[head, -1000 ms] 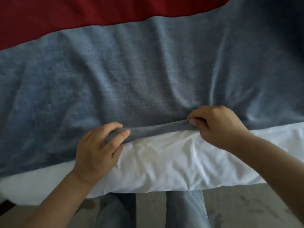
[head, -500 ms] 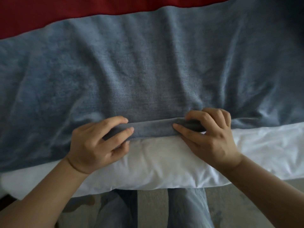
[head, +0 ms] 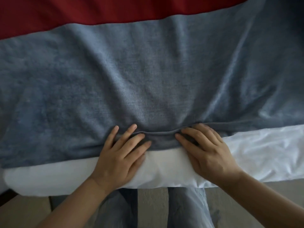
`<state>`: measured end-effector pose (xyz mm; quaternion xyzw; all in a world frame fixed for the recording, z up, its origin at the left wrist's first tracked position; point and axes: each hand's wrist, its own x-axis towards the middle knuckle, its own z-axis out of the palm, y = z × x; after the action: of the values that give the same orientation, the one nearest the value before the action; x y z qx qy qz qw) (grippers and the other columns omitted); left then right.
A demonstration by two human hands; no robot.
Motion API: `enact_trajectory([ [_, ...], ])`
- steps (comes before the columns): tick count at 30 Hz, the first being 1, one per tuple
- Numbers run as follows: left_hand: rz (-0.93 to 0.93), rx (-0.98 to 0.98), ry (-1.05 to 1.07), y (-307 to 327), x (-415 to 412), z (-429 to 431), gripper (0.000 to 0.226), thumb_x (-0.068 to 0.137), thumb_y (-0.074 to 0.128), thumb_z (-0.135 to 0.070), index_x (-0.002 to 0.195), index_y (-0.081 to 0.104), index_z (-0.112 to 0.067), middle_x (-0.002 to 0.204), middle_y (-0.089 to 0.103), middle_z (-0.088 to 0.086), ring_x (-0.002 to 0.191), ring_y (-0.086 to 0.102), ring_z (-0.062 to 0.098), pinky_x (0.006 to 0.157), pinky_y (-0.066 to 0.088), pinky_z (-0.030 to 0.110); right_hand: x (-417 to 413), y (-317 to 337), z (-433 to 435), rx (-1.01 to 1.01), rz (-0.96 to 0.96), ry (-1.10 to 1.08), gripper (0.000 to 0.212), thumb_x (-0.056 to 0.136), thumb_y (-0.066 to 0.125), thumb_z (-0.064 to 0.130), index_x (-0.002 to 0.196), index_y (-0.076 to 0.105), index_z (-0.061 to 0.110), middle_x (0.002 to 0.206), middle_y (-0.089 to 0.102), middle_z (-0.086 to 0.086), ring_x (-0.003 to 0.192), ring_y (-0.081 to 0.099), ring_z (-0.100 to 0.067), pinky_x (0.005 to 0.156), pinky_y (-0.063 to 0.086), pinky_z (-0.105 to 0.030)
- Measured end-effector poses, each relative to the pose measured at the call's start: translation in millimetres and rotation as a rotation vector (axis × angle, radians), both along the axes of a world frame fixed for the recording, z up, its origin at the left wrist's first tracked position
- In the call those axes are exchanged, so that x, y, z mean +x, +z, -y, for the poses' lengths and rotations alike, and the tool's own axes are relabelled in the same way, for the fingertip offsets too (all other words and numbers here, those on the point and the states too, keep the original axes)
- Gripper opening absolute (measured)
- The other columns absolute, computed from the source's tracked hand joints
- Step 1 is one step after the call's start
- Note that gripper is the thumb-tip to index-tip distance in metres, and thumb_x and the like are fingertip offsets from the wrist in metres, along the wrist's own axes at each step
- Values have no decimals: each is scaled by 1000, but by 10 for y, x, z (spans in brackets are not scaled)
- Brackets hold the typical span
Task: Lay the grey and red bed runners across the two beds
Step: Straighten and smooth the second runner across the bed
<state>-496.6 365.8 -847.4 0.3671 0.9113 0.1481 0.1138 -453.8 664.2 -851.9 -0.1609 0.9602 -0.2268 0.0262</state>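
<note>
The grey bed runner (head: 148,76) lies spread across the white bed (head: 263,153), wrinkled at the right. Beyond it, along the top of the view, lies the red bed runner (head: 98,12), its near edge under or against the grey one. My left hand (head: 120,155) rests flat with fingers spread on the grey runner's near edge. My right hand (head: 205,150) lies flat beside it, fingers apart, on the same edge. A small fold of grey cloth runs between the two hands.
The white bedding's near edge (head: 65,183) hangs over the bed side. Below it I see my legs in blue jeans (head: 185,209) and a beige floor (head: 153,208).
Both hands have let go of the pinched grey edge and now lie flat on it with fingers spread. The edge has moved down onto the bedding.
</note>
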Motion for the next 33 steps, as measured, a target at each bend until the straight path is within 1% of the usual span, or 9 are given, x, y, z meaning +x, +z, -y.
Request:
enact_trajectory([
  [2,55,-86,-20,-14,23,-83,53,106,40,-49,157,39,-32,167,32,1,155,26,29,120,19,67,49,-17,44,27,90,24,47,100,52,22,147,53,17,157,43,-7,148,37,-29,121,30,-48],
  [4,75,-156,-35,-28,7,-206,63,104,34,-60,162,25,-36,172,17,0,158,17,30,120,15,70,68,-41,56,56,117,20,54,102,46,30,154,42,19,165,30,-4,154,24,-23,124,23,-46],
  [8,67,-222,-51,-49,-132,-559,73,101,34,-69,163,18,-36,173,9,1,159,8,32,118,8,75,33,-75,-5,94,96,-30,57,100,49,31,155,39,23,165,29,-2,154,22,-21,125,16,-44],
  [13,59,-227,-98,-98,-310,-1223,89,87,51,-61,164,14,-34,173,4,7,157,2,43,117,7,76,-32,-56,-450,196,14,-132,52,96,46,13,148,51,17,160,38,-3,150,33,-27,123,24,-46],
  [19,6,-158,-191,-119,-342,-2161,86,88,57,-45,163,17,-37,173,6,3,156,4,48,119,10,73,27,3,-1405,248,-37,-208,51,107,21,6,145,54,13,156,44,-5,147,38,-33,123,23,-51],
  [24,-58,-130,-251,-112,-243,-2772,72,97,56,-30,162,25,-34,171,17,2,156,15,40,118,15,72,143,-52,-2022,289,-56,-402,45,101,55,7,145,54,13,153,48,-3,146,38,-33,121,24,-58],
  [27,-80,-92,-253,-109,-254,-3000,52,108,37,-32,160,33,-32,168,26,2,154,24,40,118,25,68,121,-79,-2231,252,-114,-518,43,97,59,4,139,62,14,147,56,-3,144,43,-34,117,31,-59],
  [29,-77,-70,-262,-72,-275,-3177,48,109,31,-31,157,40,-28,164,35,4,151,33,39,114,31,68,54,-83,-2355,219,-185,-597,37,96,56,0,128,70,13,135,66,-4,133,56,-35,111,39,-56],
  [33,-8,21,-263,0,-294,-3545,56,98,44,-12,154,43,-20,157,48,6,147,40,38,112,36,67,-17,-22,-2628,147,-325,-689,40,86,48,-12,103,78,10,95,77,-4,94,73,-31,89,52,-44],
])
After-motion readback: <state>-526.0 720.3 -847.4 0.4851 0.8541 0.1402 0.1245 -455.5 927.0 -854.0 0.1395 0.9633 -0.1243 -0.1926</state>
